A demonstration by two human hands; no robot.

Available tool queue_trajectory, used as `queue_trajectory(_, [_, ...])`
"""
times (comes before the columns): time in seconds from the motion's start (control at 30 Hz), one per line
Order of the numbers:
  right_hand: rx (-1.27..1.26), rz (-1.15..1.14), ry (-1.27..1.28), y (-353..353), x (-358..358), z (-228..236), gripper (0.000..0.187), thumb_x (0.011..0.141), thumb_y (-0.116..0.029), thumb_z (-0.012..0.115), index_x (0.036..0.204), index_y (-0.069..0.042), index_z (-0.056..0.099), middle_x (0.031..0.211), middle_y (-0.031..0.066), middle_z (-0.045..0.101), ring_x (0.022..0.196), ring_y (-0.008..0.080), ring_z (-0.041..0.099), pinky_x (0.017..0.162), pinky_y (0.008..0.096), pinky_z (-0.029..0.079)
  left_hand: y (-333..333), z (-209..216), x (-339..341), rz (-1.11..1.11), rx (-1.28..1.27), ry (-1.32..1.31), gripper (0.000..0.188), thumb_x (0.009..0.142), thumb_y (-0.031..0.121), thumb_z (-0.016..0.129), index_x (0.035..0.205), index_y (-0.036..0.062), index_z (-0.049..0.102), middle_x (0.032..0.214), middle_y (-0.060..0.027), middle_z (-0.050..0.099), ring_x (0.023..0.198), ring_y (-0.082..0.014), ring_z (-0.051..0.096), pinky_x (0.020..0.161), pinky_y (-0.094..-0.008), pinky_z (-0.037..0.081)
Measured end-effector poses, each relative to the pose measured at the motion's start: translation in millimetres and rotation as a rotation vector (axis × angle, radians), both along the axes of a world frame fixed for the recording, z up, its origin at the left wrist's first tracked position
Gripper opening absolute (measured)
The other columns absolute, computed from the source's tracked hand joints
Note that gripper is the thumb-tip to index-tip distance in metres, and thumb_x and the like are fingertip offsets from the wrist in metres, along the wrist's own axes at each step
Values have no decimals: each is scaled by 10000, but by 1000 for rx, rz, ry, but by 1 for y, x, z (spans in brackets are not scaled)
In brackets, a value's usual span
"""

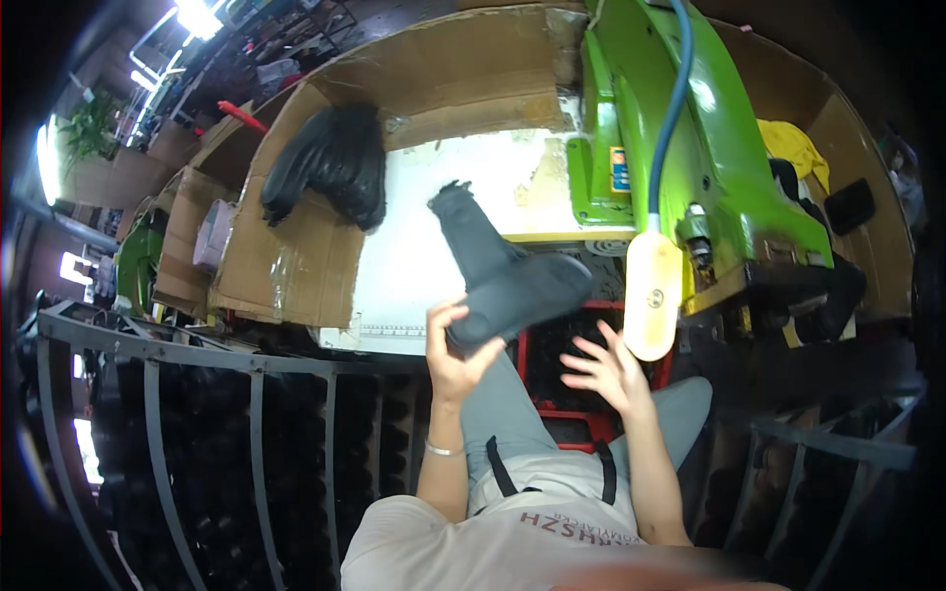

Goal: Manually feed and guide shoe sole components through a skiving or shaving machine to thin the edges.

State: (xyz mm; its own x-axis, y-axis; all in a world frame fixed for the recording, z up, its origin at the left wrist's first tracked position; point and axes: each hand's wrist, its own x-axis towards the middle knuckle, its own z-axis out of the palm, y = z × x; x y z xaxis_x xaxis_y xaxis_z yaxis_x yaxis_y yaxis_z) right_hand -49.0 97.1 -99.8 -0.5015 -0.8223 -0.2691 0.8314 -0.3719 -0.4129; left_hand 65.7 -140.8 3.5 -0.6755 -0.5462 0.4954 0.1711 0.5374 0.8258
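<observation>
My left hand (455, 353) grips the near end of a dark grey, soft-looking boot (517, 295), thumb and fingers on either side of it. The boot's shaft points away over the white tabletop (404, 256) and ends in a ragged edge. Its rounded foot part reaches toward the right. My right hand (609, 369) is held up with its fingers spread, apart from the boot and holding nothing. Close beside that hand hangs a long yellow lamp head (651, 305) on a blue flexible neck.
A large green machine (705, 128) stands at the right of the table. Cardboard walls (463, 69) surround the tabletop, and a black bundle (340, 163) lies at its left. A red crate (581, 419) sits below, near my knees. Grey metal rails (197, 360) run along both sides.
</observation>
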Motion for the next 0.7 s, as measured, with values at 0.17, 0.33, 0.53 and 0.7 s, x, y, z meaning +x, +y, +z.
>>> queue_trajectory(0.17, [-281,-19,-284,-104,-32,-14,866,860,-562,499,1446,-212,-34,1427,251,186,1165,483,429,895,680,370,-47,-19,-29,61,617,243,434,735,-66,652,1125,19,482,1087,-110,542,958,-172,548,860,-284,451])
queue_trajectory(0.33, [233,165,218,-136,-27,27,418,898,-285,579,1226,-60,450,1127,141,551,996,297,604,706,461,558,-58,7,-13,23,542,336,584,644,-27,722,1163,13,457,1116,-129,529,987,-195,549,867,-298,456])
queue_trajectory(0.53, [360,26,259,-204,-24,24,355,853,-157,582,1151,13,490,1035,164,612,881,228,631,779,342,525,-24,70,39,6,130,400,845,476,352,881,1117,8,451,1057,-144,519,978,-236,513,867,-347,422])
queue_trajectory(0.7, [649,61,775,-234,-9,55,368,806,-151,603,1099,52,508,1030,192,619,892,249,631,799,354,507,13,109,45,141,-223,426,819,501,418,871,1080,29,442,984,-138,500,874,-220,494,752,-336,430])
